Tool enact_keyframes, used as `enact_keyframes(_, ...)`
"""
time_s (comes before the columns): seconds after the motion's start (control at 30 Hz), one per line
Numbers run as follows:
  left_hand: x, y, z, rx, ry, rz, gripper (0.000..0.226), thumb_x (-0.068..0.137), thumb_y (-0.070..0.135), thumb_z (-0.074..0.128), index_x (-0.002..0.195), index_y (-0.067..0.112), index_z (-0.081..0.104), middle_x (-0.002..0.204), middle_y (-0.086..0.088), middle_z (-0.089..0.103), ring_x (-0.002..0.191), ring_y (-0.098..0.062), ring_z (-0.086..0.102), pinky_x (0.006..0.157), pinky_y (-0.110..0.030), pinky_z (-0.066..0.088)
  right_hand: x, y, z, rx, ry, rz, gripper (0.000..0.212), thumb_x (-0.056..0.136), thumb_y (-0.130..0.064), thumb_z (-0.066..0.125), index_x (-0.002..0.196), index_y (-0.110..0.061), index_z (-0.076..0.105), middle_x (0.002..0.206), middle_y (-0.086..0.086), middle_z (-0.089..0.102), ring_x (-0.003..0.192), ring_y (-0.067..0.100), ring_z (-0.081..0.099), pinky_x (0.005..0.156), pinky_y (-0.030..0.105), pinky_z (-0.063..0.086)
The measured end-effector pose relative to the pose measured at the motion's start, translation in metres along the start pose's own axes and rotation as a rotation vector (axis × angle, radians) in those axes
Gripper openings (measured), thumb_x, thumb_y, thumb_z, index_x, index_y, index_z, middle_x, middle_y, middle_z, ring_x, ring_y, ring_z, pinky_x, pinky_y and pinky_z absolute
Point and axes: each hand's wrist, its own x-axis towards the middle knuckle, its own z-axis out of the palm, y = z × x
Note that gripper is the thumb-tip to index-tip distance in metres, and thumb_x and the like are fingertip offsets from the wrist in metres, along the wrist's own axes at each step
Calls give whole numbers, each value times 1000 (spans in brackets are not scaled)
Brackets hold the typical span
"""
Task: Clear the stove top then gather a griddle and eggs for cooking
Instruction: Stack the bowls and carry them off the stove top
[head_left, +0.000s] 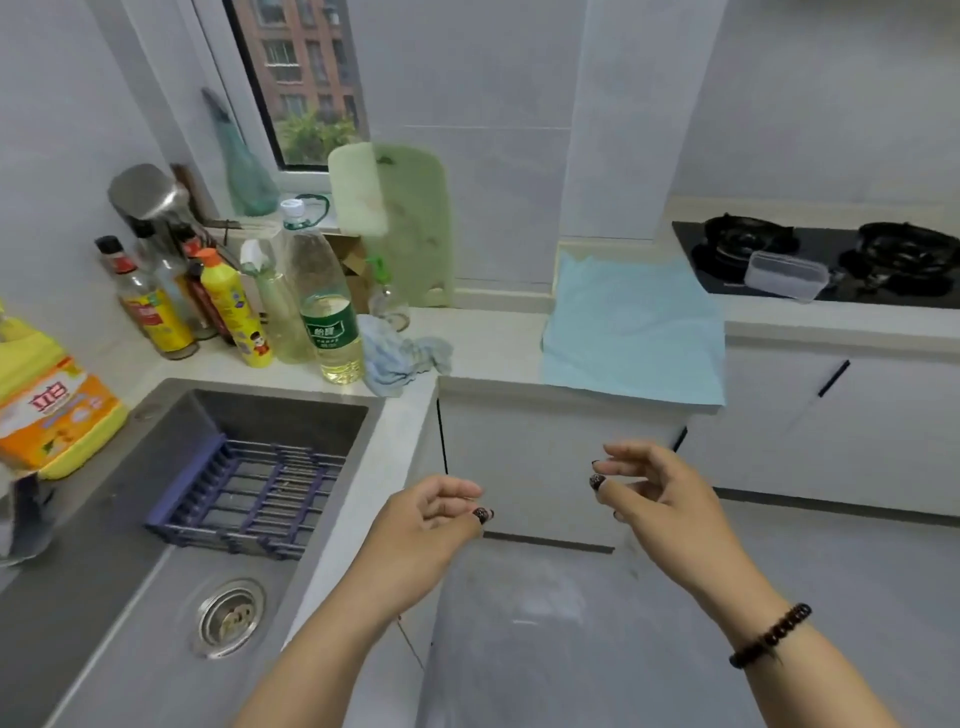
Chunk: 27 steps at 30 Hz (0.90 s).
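1. Nearest the camera, two bare forearms reached up from the bottom edge; the right one wore a dark bead bracelet (770, 636).
2. The left hand (434, 514), at lower centre, had loosely curled fingers and held nothing.
3. The right hand (652, 486), just right of it, also hung loosely curled and empty, in front of a white cabinet door (545, 441).
4. The stove top (831, 262), black with two burners, lay in the upper right of the frame, well apart from both hands.
5. A clear lidded container (785, 275) sat on the stove between the burners, its long axis running left to right with a slight downward tilt to the right.
6. A light blue cloth (634, 332) covered the counter left of the stove.
7. The sink (156, 545) filled the lower left, a purple rack (244, 499) inside it.
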Motion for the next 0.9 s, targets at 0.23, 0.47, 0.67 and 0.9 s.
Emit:
enact_keyframes(0.23, 67, 39, 33, 65, -154, 20, 13, 86, 17, 69, 98, 23, 67, 96, -4, 74, 94, -18, 70, 89, -35, 52, 46, 10, -41, 30, 162, 92, 26, 84, -16, 67, 106, -28, 61, 102, -9, 68, 93, 25, 65, 86, 45, 55)
enact_keyframes(0.47, 137, 82, 112, 144, -300, 46, 14, 86, 20, 69, 98, 26, 67, 96, -1, 74, 95, -20, 69, 93, -41, 51, 90, 39, -120, 72, 337, 175, 25, 84, -13, 66, 104, -28, 61, 102, -8, 69, 97, 21, 65, 89, 44, 53)
enact_keyframes(0.67, 190, 131, 213, 126, -359, 80, 16, 84, 17, 70, 97, 24, 67, 95, -3, 74, 96, -23, 69, 93, -41, 51, 141, 56, -218, 68, 405, 192, 25, 83, -14, 67, 103, -27, 62, 101, -8, 69, 96, 25, 65, 86, 43, 54)
enact_keyframes(0.9, 232, 183, 348, 98, -405, 83, 15, 86, 13, 67, 99, 22, 68, 91, 1, 75, 91, -17, 71, 89, -37, 53, 198, 75, -338, 1, 402, 174, 27, 83, -16, 68, 107, -25, 61, 103, -8, 67, 78, 15, 62, 76, 31, 53)
